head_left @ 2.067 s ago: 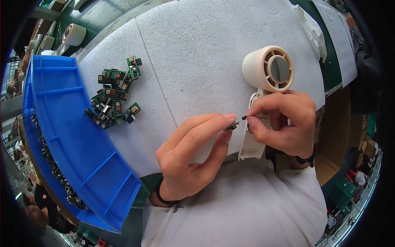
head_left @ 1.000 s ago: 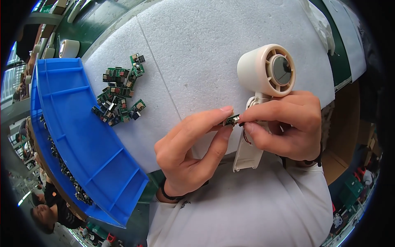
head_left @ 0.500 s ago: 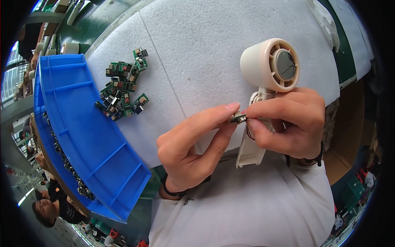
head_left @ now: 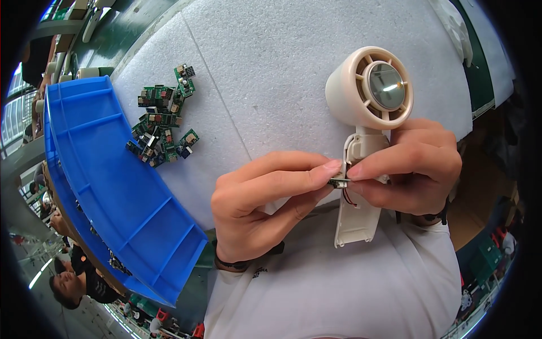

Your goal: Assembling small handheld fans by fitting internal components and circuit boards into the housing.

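Note:
Between my two hands is a small green circuit board (head_left: pixel 338 183). My left hand (head_left: pixel 262 206) is closed, pinching the board's left end between thumb and fingers. My right hand (head_left: pixel 415 166) is closed too, its thumb and forefinger tips pressed together at the board's right end. Thin dark red wires (head_left: pixel 349 198) run from those fingertips into the open handle shell (head_left: pixel 357 223) of a cream handheld fan (head_left: pixel 353 93). Whatever plug sits at the wire ends is hidden by my fingers. The fan's round head points away from me, and my right hand's remaining fingers lie behind the handle.
Several green circuit boards (head_left: pixel 164 116) lie heaped on the white foam sheet (head_left: pixel 259 73). At the left stands a blue plastic tray (head_left: pixel 118 169), with more small parts (head_left: pixel 116 263) along its far side. A cardboard box (head_left: pixel 480 192) sits at the right; a co-worker (head_left: pixel 84 277) is at lower left.
The fan has tilted, with its handle now lower and its round face turned more toward view. Both hands have shifted slightly right and down with the circuit board, which now lies over the handle's edge.

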The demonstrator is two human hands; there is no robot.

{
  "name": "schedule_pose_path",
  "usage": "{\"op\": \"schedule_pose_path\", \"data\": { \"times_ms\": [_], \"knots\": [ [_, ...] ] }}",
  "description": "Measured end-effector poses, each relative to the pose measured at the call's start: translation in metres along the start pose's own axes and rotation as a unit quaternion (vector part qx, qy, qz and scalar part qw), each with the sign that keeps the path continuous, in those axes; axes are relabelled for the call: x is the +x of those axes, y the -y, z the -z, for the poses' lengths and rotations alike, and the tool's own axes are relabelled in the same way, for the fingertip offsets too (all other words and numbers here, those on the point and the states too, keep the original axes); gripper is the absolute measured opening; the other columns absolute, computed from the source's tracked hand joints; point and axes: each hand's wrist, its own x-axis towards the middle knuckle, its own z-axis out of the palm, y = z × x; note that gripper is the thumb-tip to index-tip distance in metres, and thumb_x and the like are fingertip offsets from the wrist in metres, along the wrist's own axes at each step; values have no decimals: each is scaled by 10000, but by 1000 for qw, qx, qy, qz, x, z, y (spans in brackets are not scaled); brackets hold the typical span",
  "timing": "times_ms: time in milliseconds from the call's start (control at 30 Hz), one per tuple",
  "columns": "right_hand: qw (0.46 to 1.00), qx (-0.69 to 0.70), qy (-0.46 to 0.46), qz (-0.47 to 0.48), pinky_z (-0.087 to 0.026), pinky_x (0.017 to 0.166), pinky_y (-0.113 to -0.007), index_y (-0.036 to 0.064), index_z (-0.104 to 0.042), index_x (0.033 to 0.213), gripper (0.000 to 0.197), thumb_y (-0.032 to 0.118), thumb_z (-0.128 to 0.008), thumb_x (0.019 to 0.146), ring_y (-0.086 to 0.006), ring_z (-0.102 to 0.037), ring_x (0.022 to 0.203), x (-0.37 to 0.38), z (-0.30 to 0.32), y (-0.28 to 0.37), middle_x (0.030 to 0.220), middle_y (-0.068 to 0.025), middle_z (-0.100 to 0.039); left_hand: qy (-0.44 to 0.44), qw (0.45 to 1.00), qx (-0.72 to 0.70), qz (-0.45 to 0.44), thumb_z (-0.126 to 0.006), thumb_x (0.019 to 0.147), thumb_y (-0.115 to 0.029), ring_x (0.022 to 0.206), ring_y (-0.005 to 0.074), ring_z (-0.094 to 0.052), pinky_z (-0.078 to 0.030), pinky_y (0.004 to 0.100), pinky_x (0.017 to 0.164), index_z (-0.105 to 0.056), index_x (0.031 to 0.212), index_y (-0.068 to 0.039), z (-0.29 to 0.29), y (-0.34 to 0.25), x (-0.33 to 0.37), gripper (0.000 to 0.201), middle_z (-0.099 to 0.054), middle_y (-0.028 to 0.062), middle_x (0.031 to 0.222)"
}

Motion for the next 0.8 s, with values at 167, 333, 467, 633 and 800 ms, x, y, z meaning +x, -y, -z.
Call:
{"op": "schedule_pose_path", "data": {
  "times_ms": [167, 333, 467, 633, 800],
  "knots": [
    [998, 67, 13, -8, -474, 572, -281, 46, -754, 909, 243, 43, -863, 692, -171, -632, 603, 1, 1, -6, 696, -59, -692, 52, 998, -28, 36, -716, 800, 170, 951, 234, -727, -591, 304, 806, -736, 1159, 1, 7, 0, 5, 397, -718, 177, 1090],
    [996, 62, 34, -45, -507, 643, -298, 47, -754, 898, 251, 67, -883, 682, -192, -670, 666, -1, 1, -5, 726, -65, -709, 69, 996, -14, 55, -725, 794, 164, 931, 227, -726, -589, 299, 788, -739, 1165, -6, 9, -3, 4, 409, -716, 171, 1074],
    [998, 50, 7, -35, -516, 666, -304, 52, -755, 891, 264, 60, -886, 662, -208, -684, 690, -4, -5, -10, 750, -69, -719, 62, 996, 57, 21, -732, 791, 160, 891, 220, -723, -584, 292, 762, -743, 1165, -11, 6, 0, 4, 411, -717, 168, 1053],
    [998, 46, 16, -44, -523, 691, -300, 58, -756, 889, 264, 30, -876, 655, -210, -691, 712, -1, -6, -9, 785, -76, -731, 34, 996, 80, 5, -735, 786, 162, 862, 215, -721, -578, 286, 738, -746, 1159, -13, 2, 3, 1, 412, -717, 164, 1038],
    [998, 17, 7, -66, -512, 631, -283, 58, -753, 918, 248, 27, -863, 697, -182, -678, 678, -2, -6, -3, 809, -77, -739, 10, 992, 125, -12, -668, 844, 193, 976, 241, -710, -558, 293, 829, -707, 1188, 34, -5, 3, -6, 381, -693, 214, 1105]
  ]
}}
